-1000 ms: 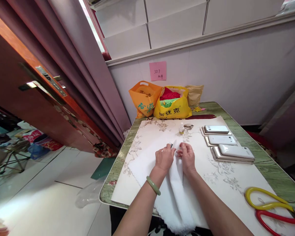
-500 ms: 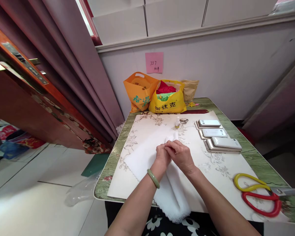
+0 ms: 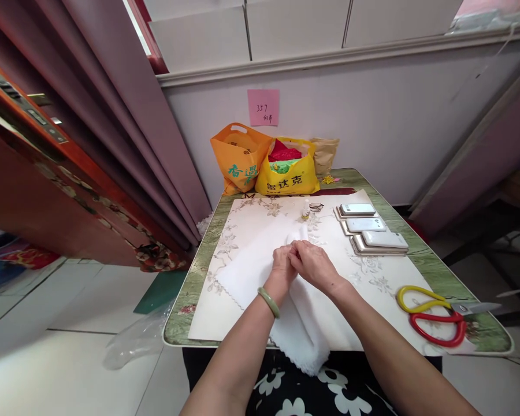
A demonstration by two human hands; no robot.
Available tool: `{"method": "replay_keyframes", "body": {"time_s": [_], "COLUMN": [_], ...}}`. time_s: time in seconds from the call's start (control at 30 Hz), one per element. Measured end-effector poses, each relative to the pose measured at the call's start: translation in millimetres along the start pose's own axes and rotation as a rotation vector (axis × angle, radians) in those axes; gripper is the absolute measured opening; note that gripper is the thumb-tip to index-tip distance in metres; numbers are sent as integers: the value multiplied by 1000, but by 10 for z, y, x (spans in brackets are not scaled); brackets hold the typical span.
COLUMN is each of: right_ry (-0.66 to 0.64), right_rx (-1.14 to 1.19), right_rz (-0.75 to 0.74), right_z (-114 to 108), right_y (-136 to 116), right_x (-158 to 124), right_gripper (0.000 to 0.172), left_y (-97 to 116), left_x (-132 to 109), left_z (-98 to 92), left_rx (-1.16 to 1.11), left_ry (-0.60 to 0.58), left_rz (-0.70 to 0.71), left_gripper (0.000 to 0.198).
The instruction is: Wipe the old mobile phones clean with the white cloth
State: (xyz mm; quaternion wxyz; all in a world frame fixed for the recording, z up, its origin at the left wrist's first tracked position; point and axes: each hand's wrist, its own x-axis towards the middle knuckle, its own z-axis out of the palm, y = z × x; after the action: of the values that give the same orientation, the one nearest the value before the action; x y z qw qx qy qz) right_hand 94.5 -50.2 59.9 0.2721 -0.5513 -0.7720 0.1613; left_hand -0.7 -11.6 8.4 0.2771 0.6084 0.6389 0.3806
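Observation:
A soft white cloth [image 3: 247, 278] with a scalloped edge lies over the patterned sheet and hangs off the table's front edge. My left hand [image 3: 284, 263], below a green bangle [image 3: 268, 302], is closed on a bunched part of this cloth. Touching it, my right hand [image 3: 315, 263] is closed too, its thumb and fingers pinched together at the left fingertips. Whatever lies in the right-hand pinch is hidden or too small to name. Beyond the hands stand a small bottle [image 3: 305, 211] and a pair of glasses [image 3: 316, 206].
Several phones [image 3: 385, 240] lie stacked in rows at the right. Large scissors [image 3: 458, 316] with yellow and red handles lie near the right front corner. An orange bag [image 3: 238, 159] and a filled yellow bag [image 3: 286, 180] stand at the back, by a brown pouch [image 3: 325, 155].
The view has shifted slightly, showing more of the right table edge and the whole scissors. My right fingers have drawn in closer against my left hand. The cloth stays held.

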Motion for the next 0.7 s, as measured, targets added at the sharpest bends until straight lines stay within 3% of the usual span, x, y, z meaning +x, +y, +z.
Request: {"method": "replay_keyframes", "body": {"time_s": [0.1, 0.17, 0.23, 0.33, 0.43, 0.47, 0.53, 0.57, 0.63, 0.7], "right_ry": [61, 165, 325, 555, 620, 627, 642, 613, 531, 421], "right_rx": [181, 261, 227, -16, -297, -360, -407, -353, -80, 257], "right_rz": [-9, 75, 241, 511, 785, 755, 694, 646, 557, 438], "right_z": [-117, -285, -536, -996, -1341, -1388, -1351, -1269, -1004, -656], "right_y": [41, 210, 534, 1207, 1770, 1865, 1866, 1774, 1445, 1015], "right_x": [-136, -292, -511, -943, -1351, -1438, -1491, -1453, -1256, -947], "right_gripper": [17, 24, 29, 38, 25, 27, 56, 60, 41, 36], "left_y": [18, 29, 32, -15, -160, -222, -343, -391, -454, -476], "left_x": [-38, -65, -72, -20, 76, 103, 136, 140, 123, 88], "left_z": [-35, -69, -121, -236, -348, -373, -397, -398, -384, -366], "left_rx": [255, 371, 452, 555, 455, 345, 180, 139, 102, 31], "left_ry": [-128, -171, -202, -204, -116, -78, -30, -17, -1, 29], "left_rz": [61, 89, 113, 126, 70, 43, 16, 10, 10, 16], "left_gripper": [5, 11, 18, 24, 28, 30, 37, 39, 41, 42]}}
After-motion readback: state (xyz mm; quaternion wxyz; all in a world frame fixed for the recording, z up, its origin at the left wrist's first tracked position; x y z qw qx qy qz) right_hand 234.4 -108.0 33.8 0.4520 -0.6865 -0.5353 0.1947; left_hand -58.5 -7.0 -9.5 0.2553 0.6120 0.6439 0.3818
